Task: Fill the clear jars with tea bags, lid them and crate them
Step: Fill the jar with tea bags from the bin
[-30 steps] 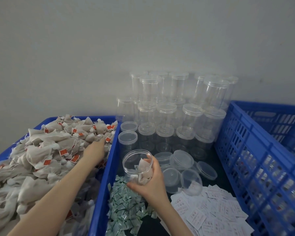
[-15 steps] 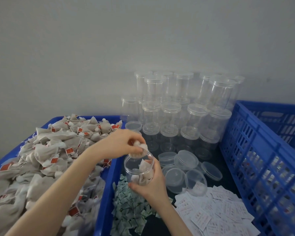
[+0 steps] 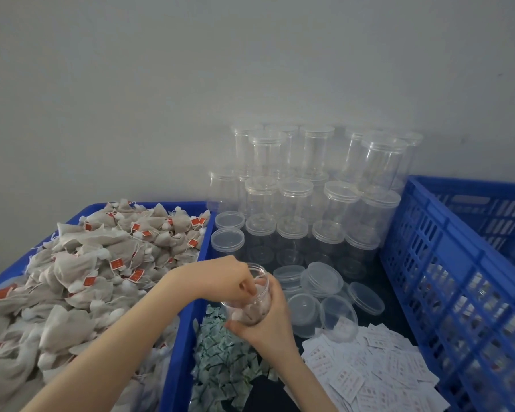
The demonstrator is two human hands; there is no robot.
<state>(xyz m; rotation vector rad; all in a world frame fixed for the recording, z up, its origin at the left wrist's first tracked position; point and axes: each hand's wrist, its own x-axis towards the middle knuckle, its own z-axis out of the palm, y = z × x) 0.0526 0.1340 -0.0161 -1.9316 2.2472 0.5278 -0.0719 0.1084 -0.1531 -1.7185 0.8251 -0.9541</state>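
Jar (image 3: 252, 304) in hand is held low round its wall by the right hand (image 3: 269, 322), fingers curled about it, over the green sachets (image 3: 223, 364). Fingertips of the left hand (image 3: 220, 281) are pushed into its mouth, seemingly pinching a tea bag, though the grip is partly hidden. Thin clear plastic is judged light, slick and easily squeezed, so a hold round the wall is best; tea bags (image 3: 81, 272) are soft and limp. Roughly two dozen lidded jars (image 3: 298, 203) are stacked behind, about six loose lids (image 3: 324, 281) lie near, and one crate (image 3: 446, 278) stands right.
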